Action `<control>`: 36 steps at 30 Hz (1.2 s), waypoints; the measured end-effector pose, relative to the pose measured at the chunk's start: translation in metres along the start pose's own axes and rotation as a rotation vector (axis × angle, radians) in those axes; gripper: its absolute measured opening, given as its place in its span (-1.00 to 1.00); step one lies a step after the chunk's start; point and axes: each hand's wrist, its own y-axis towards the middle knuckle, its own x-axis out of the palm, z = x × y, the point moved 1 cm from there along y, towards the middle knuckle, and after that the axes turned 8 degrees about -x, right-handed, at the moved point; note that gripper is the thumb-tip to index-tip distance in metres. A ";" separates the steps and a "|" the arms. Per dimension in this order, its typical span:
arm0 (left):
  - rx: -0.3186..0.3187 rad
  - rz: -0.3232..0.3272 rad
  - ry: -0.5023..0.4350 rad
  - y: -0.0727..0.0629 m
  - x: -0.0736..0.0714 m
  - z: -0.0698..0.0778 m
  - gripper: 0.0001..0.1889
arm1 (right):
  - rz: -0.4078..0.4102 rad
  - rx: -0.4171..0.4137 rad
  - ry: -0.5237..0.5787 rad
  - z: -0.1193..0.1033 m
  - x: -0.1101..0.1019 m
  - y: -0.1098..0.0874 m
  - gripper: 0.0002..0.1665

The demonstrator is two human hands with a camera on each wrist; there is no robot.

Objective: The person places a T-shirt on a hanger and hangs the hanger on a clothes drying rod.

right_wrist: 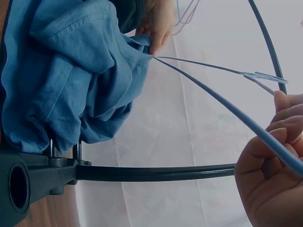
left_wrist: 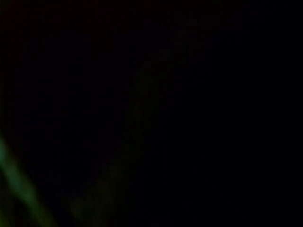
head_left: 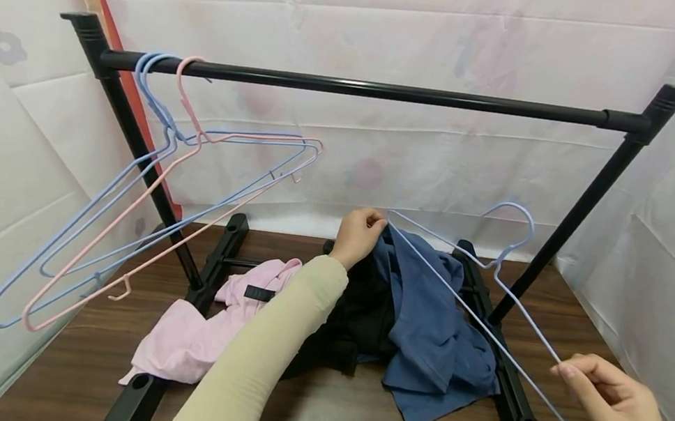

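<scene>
My right hand (head_left: 623, 407) pinches one arm of a light blue wire hanger (head_left: 523, 316) between thumb and fingertips. The hanger's hook points up and its far end reaches to the blue garment (head_left: 435, 342). At that end my left hand (head_left: 361, 237) pinches the garment's upper edge, lifting a corner while the rest sags in folds. In the right wrist view, the hanger's tip (right_wrist: 156, 57) meets the cloth edge right at the left fingertips. The left wrist view is almost black.
A black garment rack (head_left: 390, 93) spans the scene, with several blue and pink hangers (head_left: 111, 221) on its bar's left end. A pink garment (head_left: 189, 340) and a black garment (head_left: 363, 312) lie on the brown wooden table (head_left: 71, 374). White fabric (head_left: 397, 35) stands behind.
</scene>
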 end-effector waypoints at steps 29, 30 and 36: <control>0.091 0.194 0.023 0.012 -0.033 0.025 -0.83 | 0.062 -0.008 0.041 -0.007 0.005 0.004 -0.87; 0.098 0.189 0.033 0.011 -0.032 0.026 -0.84 | 0.066 -0.012 0.032 -0.007 0.006 0.004 -0.87; 0.125 0.159 0.077 0.006 -0.026 0.025 -0.85 | 0.074 0.003 0.043 -0.008 0.012 0.007 -0.89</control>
